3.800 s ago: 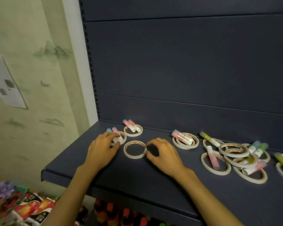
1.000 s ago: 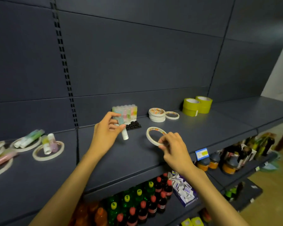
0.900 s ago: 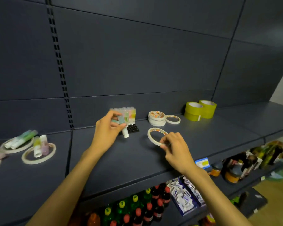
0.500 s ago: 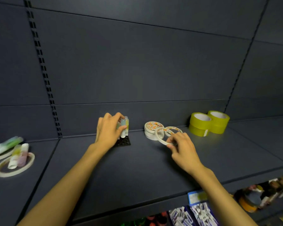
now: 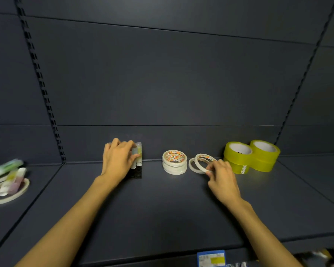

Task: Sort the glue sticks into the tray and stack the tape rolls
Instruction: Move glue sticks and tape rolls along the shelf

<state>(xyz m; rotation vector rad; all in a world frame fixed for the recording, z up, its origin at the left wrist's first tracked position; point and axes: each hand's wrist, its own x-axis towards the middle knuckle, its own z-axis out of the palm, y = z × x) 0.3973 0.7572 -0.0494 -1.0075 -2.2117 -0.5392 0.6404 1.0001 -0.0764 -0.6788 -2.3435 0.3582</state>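
- Head view, left hand [image 5: 118, 159]: fingers are curled round upright glue sticks [image 5: 137, 155] that stand in a small black tray [image 5: 137, 173] at the back of the shelf [image 5: 162, 205]. Whether the stick under the fingers is fully seated cannot be told; the hand hides most of the tray.
- Head view, right hand [image 5: 220, 173]: thumb and fingers pinch a thin white tape roll [image 5: 204, 163], held tilted. A second thin tape ring [image 5: 193, 166] lies flat on the shelf, directly behind and partly overlapped by the held roll.
- Head view, tape stack [image 5: 174, 162]: several white rolls lie piled flat, just left of the held roll and apart from it.
- Head view, two yellow tape rolls [image 5: 251, 156] stand side by side to the right, touching each other.
- Head view, far left: loose glue sticks [image 5: 12, 177] lie across flat tape rings [image 5: 0, 195] on the adjoining shelf section.
- Progress, as a judgement: sorting is under way but incomplete. Several sticks are in the tray and one stack is started. The loose items at far left remain to be moved.
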